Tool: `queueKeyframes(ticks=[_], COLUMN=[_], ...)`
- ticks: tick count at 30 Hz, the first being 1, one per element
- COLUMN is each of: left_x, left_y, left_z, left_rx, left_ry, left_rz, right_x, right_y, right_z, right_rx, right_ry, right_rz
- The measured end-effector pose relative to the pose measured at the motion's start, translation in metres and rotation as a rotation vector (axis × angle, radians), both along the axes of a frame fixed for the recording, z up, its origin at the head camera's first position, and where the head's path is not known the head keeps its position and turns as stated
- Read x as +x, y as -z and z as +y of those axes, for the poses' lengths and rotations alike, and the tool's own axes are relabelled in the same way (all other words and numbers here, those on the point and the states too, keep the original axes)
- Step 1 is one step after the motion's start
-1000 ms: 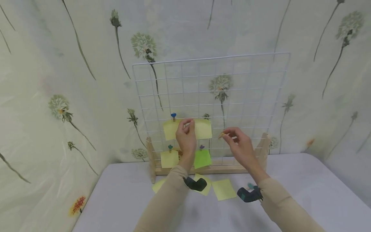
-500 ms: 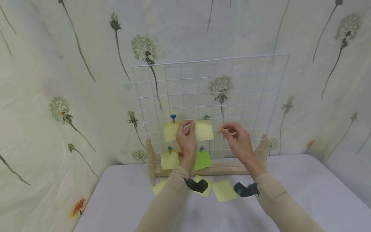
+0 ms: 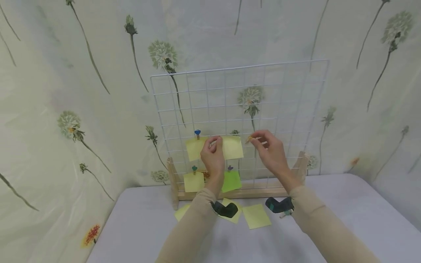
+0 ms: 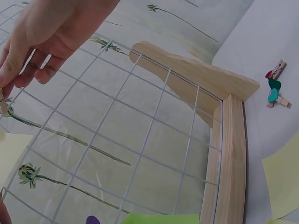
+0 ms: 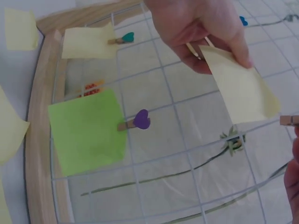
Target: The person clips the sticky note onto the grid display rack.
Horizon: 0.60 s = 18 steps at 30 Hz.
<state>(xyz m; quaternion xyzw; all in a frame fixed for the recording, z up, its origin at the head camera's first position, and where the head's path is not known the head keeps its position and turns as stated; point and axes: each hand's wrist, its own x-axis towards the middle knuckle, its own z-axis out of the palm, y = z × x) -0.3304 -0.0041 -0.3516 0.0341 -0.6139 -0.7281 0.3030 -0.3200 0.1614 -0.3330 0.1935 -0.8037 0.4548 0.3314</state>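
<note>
L hand [image 3: 213, 156] pinched yel. paper sq. [image 5: 240, 88], part-hid wht wire grid [image 4: 96, 133] | R hand [image 3: 272, 155] pinched wooden peg [image 5: 290, 120] | lime paper sq. [image 5: 88, 133] below

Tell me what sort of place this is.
Likely an indoor tabletop workspace, perhaps a staged one: a pale table stands before a flower-printed backdrop, and on it a wire grid in a wooden stand carries clipped paper notes.

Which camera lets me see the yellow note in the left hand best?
The right wrist view: the yellow note looks biggest there, with the left hand pinching its edge. The head view shows it much smaller, and the left wrist view catches only a piece at its left edge.
</note>
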Motion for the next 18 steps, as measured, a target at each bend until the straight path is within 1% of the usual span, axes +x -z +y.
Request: queueKeyframes(ticks=[6,14,18], left_x=[-0.001,0.000,0.000], left_y=[0.000,-0.003,-0.003], left_z=[0.001,0.005,0.008], left_rx=[0.028,0.024,0.037], left_ry=[-0.018,-0.026,-0.020], left_rz=[-0.003,-0.006,-0.007], right_x=[-0.002,-0.001,-0.003], right_y=[-0.007,-0.014,-0.017], right_z=[0.000,-0.003,-0.007], right_rx=[-0.004,-0.018,-0.023], right_ry=[-0.030,-0.027,-0.039], right_rz=[0.006,-0.004,0.010])
